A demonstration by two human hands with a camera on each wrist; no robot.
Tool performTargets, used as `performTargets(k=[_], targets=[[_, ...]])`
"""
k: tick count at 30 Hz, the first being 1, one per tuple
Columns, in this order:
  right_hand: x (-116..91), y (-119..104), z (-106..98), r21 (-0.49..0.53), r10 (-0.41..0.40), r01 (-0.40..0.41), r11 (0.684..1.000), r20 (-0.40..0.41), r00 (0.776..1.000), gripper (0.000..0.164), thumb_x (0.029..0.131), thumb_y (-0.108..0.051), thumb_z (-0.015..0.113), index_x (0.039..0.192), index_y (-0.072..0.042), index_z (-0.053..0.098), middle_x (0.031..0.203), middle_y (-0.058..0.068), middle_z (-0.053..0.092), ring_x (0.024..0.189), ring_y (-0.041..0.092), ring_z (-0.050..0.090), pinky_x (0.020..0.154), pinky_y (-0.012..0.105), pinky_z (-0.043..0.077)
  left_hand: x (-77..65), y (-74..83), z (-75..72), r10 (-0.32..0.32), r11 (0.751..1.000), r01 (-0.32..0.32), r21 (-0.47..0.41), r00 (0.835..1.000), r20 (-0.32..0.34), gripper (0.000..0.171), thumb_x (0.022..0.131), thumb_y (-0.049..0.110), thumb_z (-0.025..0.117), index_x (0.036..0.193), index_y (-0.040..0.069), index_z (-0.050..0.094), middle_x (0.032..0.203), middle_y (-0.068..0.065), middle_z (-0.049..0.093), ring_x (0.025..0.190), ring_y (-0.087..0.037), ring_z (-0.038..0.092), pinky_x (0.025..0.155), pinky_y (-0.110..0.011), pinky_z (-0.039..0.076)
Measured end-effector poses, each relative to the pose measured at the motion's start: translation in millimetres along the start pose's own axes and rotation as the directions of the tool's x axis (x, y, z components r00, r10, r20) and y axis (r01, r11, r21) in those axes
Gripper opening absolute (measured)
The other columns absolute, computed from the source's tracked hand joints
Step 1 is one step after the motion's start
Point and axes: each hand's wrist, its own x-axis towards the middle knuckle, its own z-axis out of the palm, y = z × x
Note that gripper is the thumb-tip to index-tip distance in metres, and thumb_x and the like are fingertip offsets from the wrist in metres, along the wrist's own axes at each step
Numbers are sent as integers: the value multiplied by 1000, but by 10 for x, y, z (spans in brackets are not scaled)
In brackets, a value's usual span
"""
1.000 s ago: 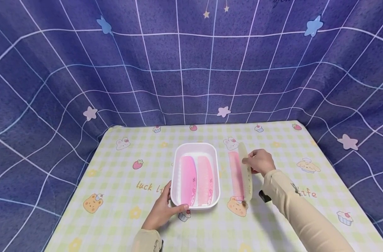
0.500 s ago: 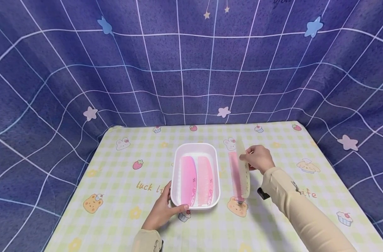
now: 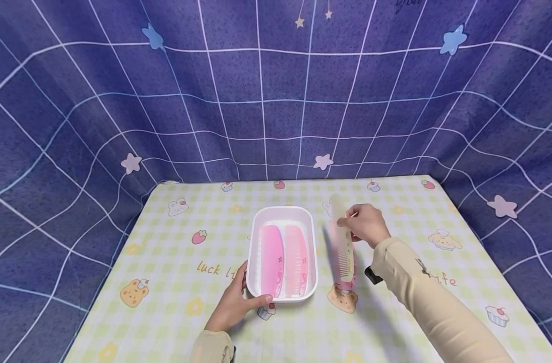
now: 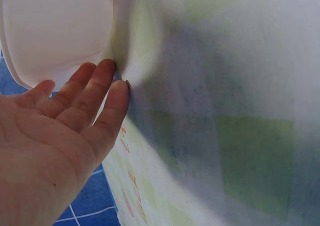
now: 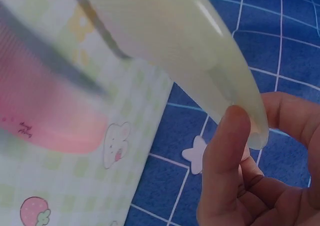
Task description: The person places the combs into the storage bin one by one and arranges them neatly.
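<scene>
My right hand (image 3: pixel 367 223) pinches a pale yellow-green comb (image 3: pixel 344 254) near its far end, above the table. Beneath it lies a pink comb (image 3: pixel 347 286), mostly covered in the head view; the right wrist view shows more of that pink comb (image 5: pixel 60 118), apart from the raised one. Left of these stands a white plastic tray (image 3: pixel 282 215) with a bright pink comb (image 3: pixel 270 262) and a lighter pink comb (image 3: pixel 295 262) side by side inside. My left hand (image 3: pixel 235 304) rests at the tray's near left corner, thumb on the rim, with loosely extended fingers (image 4: pixel 102 98) along the outer wall.
A pastel checked cloth (image 3: pixel 167 252) with printed animals, fruit and words covers the table. Behind and at the sides hangs a dark blue gridded curtain (image 3: pixel 280 118) with printed stars.
My right hand has carried the yellow-green comb leftward and slightly away, so it now covers more of the pink comb on the table. The left hand and tray have stayed put.
</scene>
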Motion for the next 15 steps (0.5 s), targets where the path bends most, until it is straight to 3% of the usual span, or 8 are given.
performTargets(k=[15], targets=[[-33,-175,120,62,-40,39,997,19,999,18,87,-10,72,96,1,61,81,6,54,54,11,57,53,25,57,1,-2,6,4,1000,-4,6,1000,3,112,77,29,91,162,10,20,147,-12,53,139,-39,45,117,-66,23]])
